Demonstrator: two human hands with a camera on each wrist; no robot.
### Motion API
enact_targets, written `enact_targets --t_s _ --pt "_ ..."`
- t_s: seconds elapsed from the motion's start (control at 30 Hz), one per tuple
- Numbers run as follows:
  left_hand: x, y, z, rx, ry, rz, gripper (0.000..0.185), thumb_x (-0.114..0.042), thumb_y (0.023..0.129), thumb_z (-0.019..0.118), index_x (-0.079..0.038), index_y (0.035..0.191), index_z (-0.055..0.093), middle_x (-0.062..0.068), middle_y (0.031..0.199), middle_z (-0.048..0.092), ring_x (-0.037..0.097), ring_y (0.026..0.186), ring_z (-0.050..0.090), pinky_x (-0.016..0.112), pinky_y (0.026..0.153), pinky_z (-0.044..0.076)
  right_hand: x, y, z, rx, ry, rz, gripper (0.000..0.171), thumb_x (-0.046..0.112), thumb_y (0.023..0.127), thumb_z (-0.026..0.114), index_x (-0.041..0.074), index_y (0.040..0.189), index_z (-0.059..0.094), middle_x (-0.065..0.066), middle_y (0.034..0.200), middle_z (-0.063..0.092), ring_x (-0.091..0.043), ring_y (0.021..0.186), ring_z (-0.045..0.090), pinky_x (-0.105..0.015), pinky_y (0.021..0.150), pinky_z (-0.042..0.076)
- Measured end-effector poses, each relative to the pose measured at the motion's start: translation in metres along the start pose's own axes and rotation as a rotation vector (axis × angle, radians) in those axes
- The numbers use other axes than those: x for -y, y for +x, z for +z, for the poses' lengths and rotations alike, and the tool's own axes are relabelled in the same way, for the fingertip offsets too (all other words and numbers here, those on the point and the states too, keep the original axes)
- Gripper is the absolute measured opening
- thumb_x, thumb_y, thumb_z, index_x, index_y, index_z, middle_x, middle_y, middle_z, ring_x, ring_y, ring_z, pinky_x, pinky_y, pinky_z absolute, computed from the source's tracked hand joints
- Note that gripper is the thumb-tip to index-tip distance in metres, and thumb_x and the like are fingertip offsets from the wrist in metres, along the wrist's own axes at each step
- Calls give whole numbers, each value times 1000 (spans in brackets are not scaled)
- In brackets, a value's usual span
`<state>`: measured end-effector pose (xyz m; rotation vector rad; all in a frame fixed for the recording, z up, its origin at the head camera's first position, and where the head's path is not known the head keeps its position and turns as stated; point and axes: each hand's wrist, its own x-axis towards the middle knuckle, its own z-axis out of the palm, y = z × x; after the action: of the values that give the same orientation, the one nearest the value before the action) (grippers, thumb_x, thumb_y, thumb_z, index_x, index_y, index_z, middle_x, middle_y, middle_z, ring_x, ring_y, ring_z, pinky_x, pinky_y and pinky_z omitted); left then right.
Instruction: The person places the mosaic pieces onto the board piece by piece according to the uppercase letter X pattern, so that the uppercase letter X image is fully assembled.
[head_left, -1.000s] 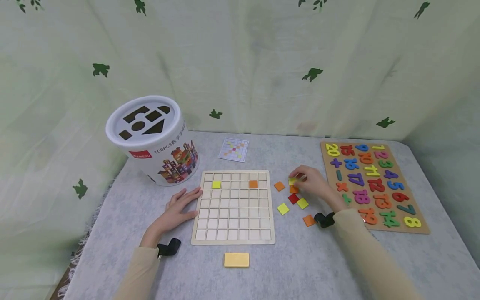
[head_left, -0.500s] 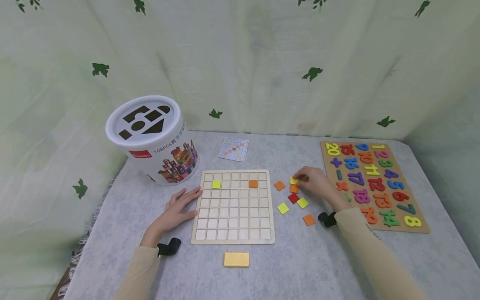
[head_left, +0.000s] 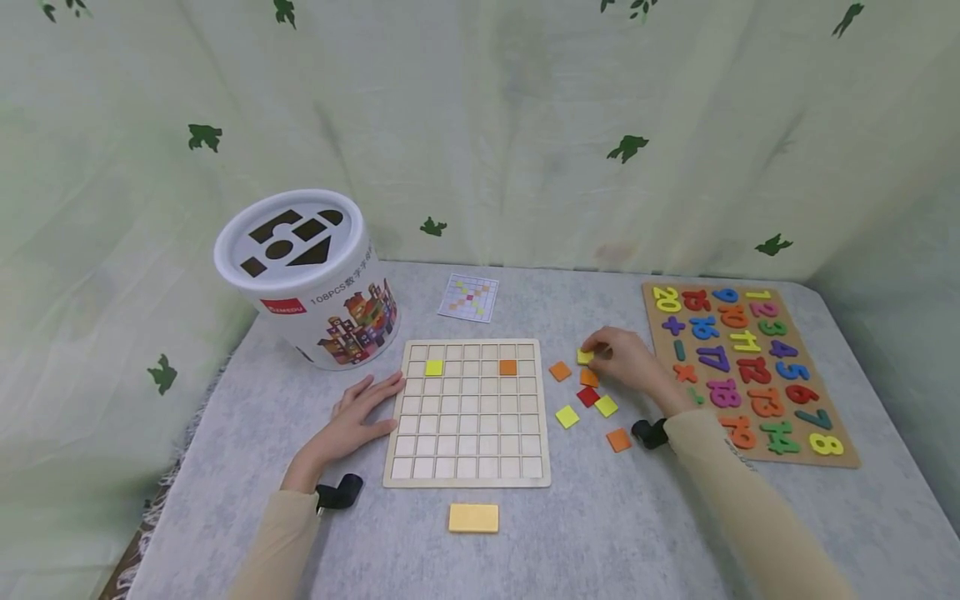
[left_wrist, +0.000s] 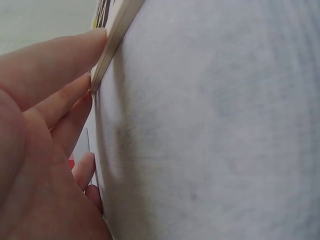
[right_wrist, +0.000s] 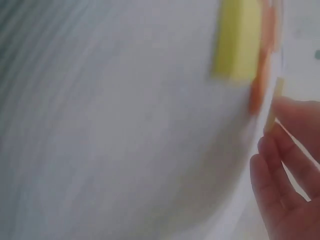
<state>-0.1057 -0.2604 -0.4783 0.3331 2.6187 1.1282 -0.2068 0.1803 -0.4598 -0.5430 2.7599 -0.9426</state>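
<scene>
Right hand point(head_left: 626, 360) pinches a yellow tile point(head_left: 585, 357) just above the loose tiles point(head_left: 587, 397), toward the counter's right edge. Left hand point(head_left: 358, 414) lies flat, fingers straight, against the grid board point(head_left: 468, 475), probably steadying it.

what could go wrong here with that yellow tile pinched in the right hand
The right hand pinches the small yellow square tile only at its fingertips, so it might slip and drop among the loose orange tile and red tile just below. The sleeve lies close to the colourful number puzzle board and could nudge it. The left hand only rests flat against the wooden grid board, so the board may shift during placement.
</scene>
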Motion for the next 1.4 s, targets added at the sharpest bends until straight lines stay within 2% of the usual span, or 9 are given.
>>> enact_targets --t_s 0.13,0.27,0.5,0.67,0.83,1.0,1.23,1.4 --pt "0 1 0 -1 -1 8 64 -26 92 65 -13 148 38 1 157 22 35 142 -1 65 103 1 17 5 9 -3 79 -79 18 2 86 67 3 104 69 -7 101 63 -25 94 56 -41 83 50" --pt "1 1 1 -6 -13 22 63 -24 91 65 -12 148 39 2 157 23 35 142 -1 65 103 1 45 11 20 40 137 -140 20 2 85 68 5 106 69 -4 101 62 -22 95 56 -37 83 51" --pt "2 1 2 -10 -17 34 63 -24 91 65 -13 147 39 1 157 23 36 142 -1 65 102 0 92 29 50 136 123 -298 20 3 85 67 6 105 70 0 97 61 -18 85 55 -29 77 48" --pt "2 0 1 -12 -17 34 63 -23 91 65 -13 148 39 1 157 23 35 142 -1 64 103 1 118 42 75 195 106 -343 18 6 87 68 7 104 70 -1 98 61 -15 86 56 -26 77 47" --pt "0 0 0 -9 -13 21 63 -23 92 65 -13 148 39 2 157 23 36 142 -1 65 102 1 133 52 94 213 28 -350 16 5 87 67 8 102 71 1 94 61 -12 82 54 -24 75 45" --pt "0 -1 0 -4 -3 10 62 -23 92 64 -13 148 39 1 157 23 36 142 -1 65 102 1 145 56 104 220 -18 -339 16 1 86 66 9 99 70 1 91 59 -13 79 51 -24 73 44" --pt "0 -1 0 -3 3 16 62 -24 92 64 -13 147 39 2 157 22 37 142 -1 65 102 2 150 52 108 204 -123 -343 16 6 88 68 12 102 70 2 99 60 -13 93 56 -24 84 45" --pt "1 -1 1 -7 3 23 62 -25 92 64 -13 147 39 2 157 23 37 142 -1 65 102 1 147 48 104 210 -91 -332 21 1 90 61 10 107 70 0 105 62 -15 100 57 -26 87 45"
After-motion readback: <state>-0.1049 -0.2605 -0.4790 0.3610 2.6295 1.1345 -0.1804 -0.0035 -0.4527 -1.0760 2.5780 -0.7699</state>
